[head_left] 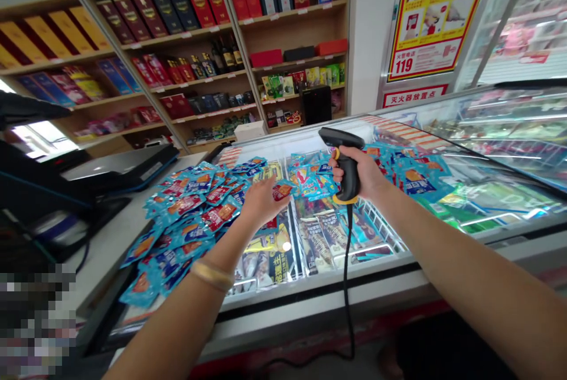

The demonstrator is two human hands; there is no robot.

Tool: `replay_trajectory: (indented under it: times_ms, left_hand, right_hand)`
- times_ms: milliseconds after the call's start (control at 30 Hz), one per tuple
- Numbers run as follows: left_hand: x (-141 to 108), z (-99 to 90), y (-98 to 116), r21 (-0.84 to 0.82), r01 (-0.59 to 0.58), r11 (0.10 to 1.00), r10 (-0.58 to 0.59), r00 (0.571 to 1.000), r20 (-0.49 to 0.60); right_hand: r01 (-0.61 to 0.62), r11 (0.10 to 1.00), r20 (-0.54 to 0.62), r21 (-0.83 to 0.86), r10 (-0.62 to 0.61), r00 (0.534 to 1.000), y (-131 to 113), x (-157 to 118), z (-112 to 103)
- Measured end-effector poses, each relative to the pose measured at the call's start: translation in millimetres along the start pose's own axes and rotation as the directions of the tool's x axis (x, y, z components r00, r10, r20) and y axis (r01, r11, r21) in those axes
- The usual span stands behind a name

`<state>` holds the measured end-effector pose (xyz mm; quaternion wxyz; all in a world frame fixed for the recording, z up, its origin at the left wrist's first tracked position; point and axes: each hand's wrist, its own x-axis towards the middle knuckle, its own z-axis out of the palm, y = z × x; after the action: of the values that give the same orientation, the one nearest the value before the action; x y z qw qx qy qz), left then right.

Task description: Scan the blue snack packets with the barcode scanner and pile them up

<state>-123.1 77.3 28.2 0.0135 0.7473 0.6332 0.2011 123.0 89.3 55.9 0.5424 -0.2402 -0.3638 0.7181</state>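
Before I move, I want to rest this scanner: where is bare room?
Near glass between the left packet heap and the black cable looks bare, as does the narrow counter strip left of that heap. Crowded: that heap and the right packet heap.

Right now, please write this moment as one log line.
left hand: holds packet | right hand: grips handheld scanner | blue packet piles: both sides, on freezer
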Motion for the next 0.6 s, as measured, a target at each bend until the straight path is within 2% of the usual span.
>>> replay_trajectory:
  times_ms: [67, 167, 267, 333, 367, 400, 433, 500, 533, 567, 600]
  left_hand:
    - [-4.9, 4.2, -4.0, -0.002, 0.011, 1.0, -0.011, 1.0, 0.027]
    - [-7.0, 10.3, -4.2, -0.053, -0.012, 0.999, 0.011, 1.0, -0.003]
    - [-6.4, 11.9, -3.2, -0.14, -0.026, 0.99, 0.018, 0.998, -0.061]
    - [-5.5, 10.3, -2.3, -0.301, 0.01, 0.954, -0.053, 0.989, -0.136]
    - [-4.9, 9.1, -1.7, -0.43, 0.028, 0.903, -0.111, 0.979, -0.17]
    - [-4.5, 7.7, -0.9, -0.579, 0.044, 0.814, -0.182, 0.966, -0.182]
    - [-4.2, 6.3, 0.1, -0.726, 0.058, 0.686, -0.253, 0.954, -0.163]
    - [-4.4, 3.9, 2.0, -0.926, 0.085, 0.367, -0.35, 0.935, -0.052]
    - [-4.7, 3.0, 2.8, -0.969, 0.101, 0.227, -0.369, 0.929, 0.011]
    - [-5.2, 2.2, 3.4, -0.985, 0.116, 0.128, -0.377, 0.924, 0.06]
    - [-5.7, 1.6, 3.8, -0.99, 0.122, 0.069, -0.38, 0.921, 0.087]
  right_hand:
    - [-0.078, 0.997, 0.012, 0.0, 0.078, 0.997, 17.3, 9.3, 18.4]
    - [-0.13, 0.991, 0.023, 0.012, 0.129, 0.991, 37.4, 19.0, 37.2]
    - [-0.137, 0.991, 0.045, 0.001, 0.137, 0.99, 45.6, 20.1, 39.4]
    - [-0.129, 0.991, 0.068, -0.015, 0.13, 0.989, 44.6, 16.6, 33.6]
    - [-0.121, 0.992, 0.078, -0.02, 0.123, 0.989, 42.7, 14.1, 29.9]
    - [-0.112, 0.993, 0.086, -0.022, 0.114, 0.99, 40.5, 11.4, 26.4]
    - [-0.104, 0.994, 0.09, -0.025, 0.106, 0.99, 38.1, 8.8, 23.4]
    - [-0.103, 0.994, 0.096, -0.042, 0.106, 0.99, 33.9, 4.3, 19.8]
    - [-0.108, 0.993, 0.1, -0.056, 0.113, 0.988, 32.4, 2.6, 19.3]
    - [-0.116, 0.991, 0.107, -0.071, 0.123, 0.987, 31.3, 1.2, 19.5]
    - [-0.128, 0.988, 0.117, -0.087, 0.138, 0.984, 30.7, 0.2, 20.1]
